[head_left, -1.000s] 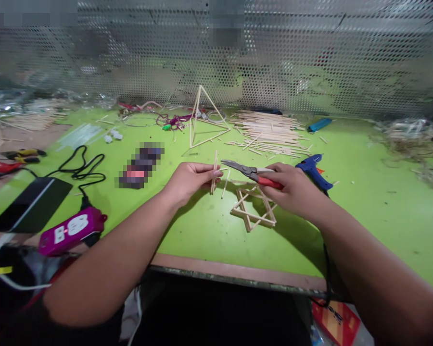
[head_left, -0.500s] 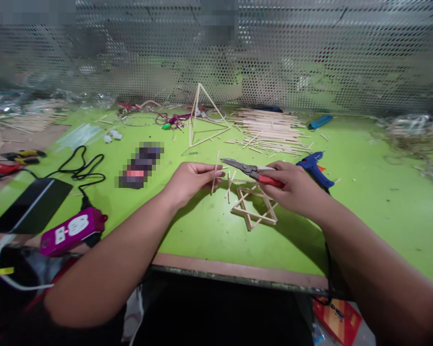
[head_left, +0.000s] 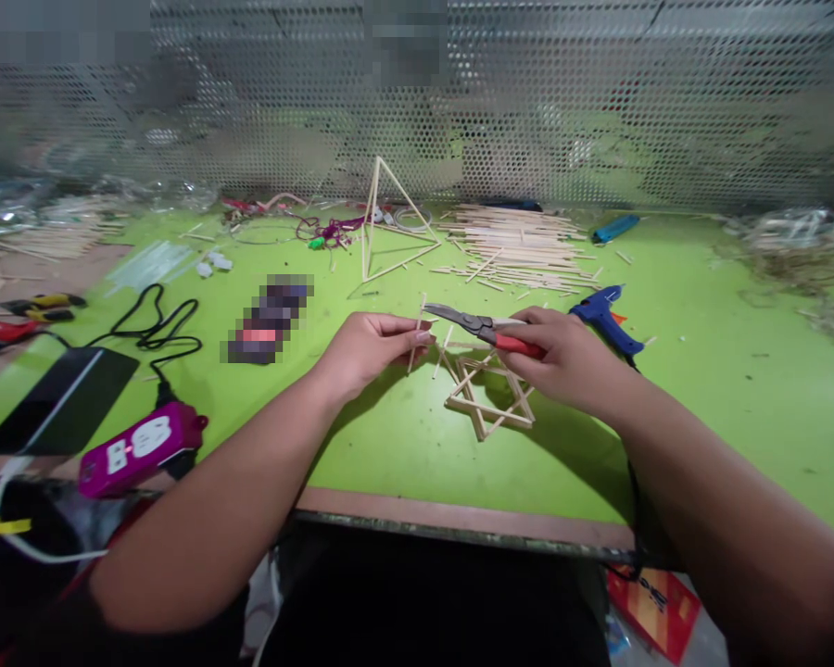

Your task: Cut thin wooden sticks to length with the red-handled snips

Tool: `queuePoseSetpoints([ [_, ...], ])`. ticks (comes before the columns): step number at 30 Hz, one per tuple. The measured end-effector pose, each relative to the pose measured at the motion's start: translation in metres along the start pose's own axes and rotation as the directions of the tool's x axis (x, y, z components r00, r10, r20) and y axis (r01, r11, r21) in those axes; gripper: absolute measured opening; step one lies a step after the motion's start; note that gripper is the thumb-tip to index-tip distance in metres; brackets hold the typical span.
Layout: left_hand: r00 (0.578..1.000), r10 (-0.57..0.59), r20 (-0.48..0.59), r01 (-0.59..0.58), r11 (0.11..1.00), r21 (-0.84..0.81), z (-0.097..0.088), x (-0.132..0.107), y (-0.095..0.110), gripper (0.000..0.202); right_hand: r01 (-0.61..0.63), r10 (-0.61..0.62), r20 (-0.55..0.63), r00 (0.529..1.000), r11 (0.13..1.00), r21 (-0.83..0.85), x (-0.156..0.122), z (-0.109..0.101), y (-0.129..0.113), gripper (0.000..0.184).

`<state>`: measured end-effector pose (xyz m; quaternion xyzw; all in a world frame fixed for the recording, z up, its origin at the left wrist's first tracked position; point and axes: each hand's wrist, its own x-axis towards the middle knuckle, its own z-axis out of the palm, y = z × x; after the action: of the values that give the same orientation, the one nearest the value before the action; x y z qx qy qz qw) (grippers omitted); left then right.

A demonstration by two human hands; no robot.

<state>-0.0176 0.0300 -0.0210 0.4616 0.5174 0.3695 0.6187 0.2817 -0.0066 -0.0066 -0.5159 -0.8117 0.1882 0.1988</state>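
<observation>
Between its thumb and fingers my left hand (head_left: 384, 350) pinches a thin wooden stick (head_left: 423, 310), held nearly upright. My right hand (head_left: 560, 357) is wrapped round the red handle of the pruning shears (head_left: 469, 321). Their blade tips lie at the upper part of the stick; whether they touch it I cannot tell. Below the shears, a star-shaped frame of wooden sticks (head_left: 490, 428) lies on the green tabletop (head_left: 403, 454). A few short stick pieces (head_left: 443, 354) are beside it, near my left fingertips.
Behind my hands stand a triangular stick frame (head_left: 401, 269) and a pile of sticks (head_left: 521, 243). A blue glue gun (head_left: 603, 320) lies right of my right hand. Leftward are a phone (head_left: 62, 398), a purple power strip (head_left: 143, 449) and black cable (head_left: 149, 338). Perforated metal (head_left: 528, 111) borders the back.
The stick in my left hand has tilted slightly, its top shifting right toward the shears' tips. Both hands stay nearly in place, and the view has shifted a little.
</observation>
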Motion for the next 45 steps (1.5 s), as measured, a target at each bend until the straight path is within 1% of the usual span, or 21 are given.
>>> queuePoseSetpoints([
  [5, 1.0, 0.013, -0.007, -0.013, 1.0, 0.006, 0.001, 0.0, -0.001, 0.039, 0.002, -0.002, 0.006, 1.0, 1.0, 0.008, 0.0, 0.001, 0.0, 0.03],
  [13, 1.0, 0.006, -0.027, -0.004, 0.997, 0.078, 0.001, 0.0, -0.001, 0.025, -0.001, 0.001, 0.012, 1.0, 1.0, 0.027, 0.0, 0.0, -0.002, 0.028],
  [18, 0.999, 0.028, -0.038, -0.025, 0.997, 0.079, 0.001, -0.001, -0.001, 0.025, -0.019, 0.018, 0.019, 1.0, 0.999, 0.047, -0.001, -0.001, -0.004, 0.025],
  [23, 0.998, 0.047, -0.038, -0.042, 0.993, 0.11, 0.002, -0.004, 0.003, 0.023, -0.032, 0.029, 0.032, 0.999, 0.996, 0.087, -0.001, -0.004, -0.006, 0.022],
  [28, 0.998, 0.057, -0.036, -0.051, 0.989, 0.141, 0.003, -0.007, 0.007, 0.015, -0.057, 0.053, 0.046, 0.998, 0.994, 0.093, -0.001, -0.006, -0.01, 0.016],
  [32, 0.999, 0.033, -0.03, -0.029, 0.991, 0.132, 0.002, -0.007, 0.007, 0.019, -0.163, 0.157, 0.074, 0.985, 0.983, 0.085, -0.003, -0.006, -0.011, 0.014],
  [34, 1.0, 0.019, -0.021, -0.016, 0.993, 0.118, 0.001, -0.006, 0.005, 0.023, -0.197, 0.192, 0.061, 0.98, 0.976, 0.091, -0.004, -0.006, -0.01, 0.017],
  [38, 1.0, 0.023, 0.0, -0.023, 0.997, 0.067, -0.001, -0.005, 0.001, 0.032, -0.204, 0.202, 0.024, 0.979, 0.973, 0.106, -0.004, -0.007, -0.012, 0.024],
  [41, 0.998, 0.066, 0.006, -0.067, 0.996, 0.066, 0.0, -0.007, 0.002, 0.037, -0.19, 0.188, 0.025, 0.982, 0.976, 0.108, -0.004, -0.011, -0.015, 0.04],
  [42, 0.996, 0.087, 0.003, -0.087, 0.994, 0.072, 0.0, -0.008, 0.003, 0.037, -0.179, 0.177, 0.024, 0.984, 0.979, 0.101, -0.004, -0.012, -0.016, 0.042],
  [43, 0.994, 0.11, -0.003, -0.11, 0.991, 0.081, 0.001, -0.01, 0.005, 0.037, -0.164, 0.162, 0.029, 0.986, 0.982, 0.094, -0.005, -0.014, -0.017, 0.041],
  [45, 0.988, 0.157, -0.011, -0.155, 0.982, 0.108, 0.002, -0.014, 0.009, 0.035, -0.136, 0.133, 0.046, 0.99, 0.988, 0.076, -0.006, -0.016, -0.02, 0.029],
])
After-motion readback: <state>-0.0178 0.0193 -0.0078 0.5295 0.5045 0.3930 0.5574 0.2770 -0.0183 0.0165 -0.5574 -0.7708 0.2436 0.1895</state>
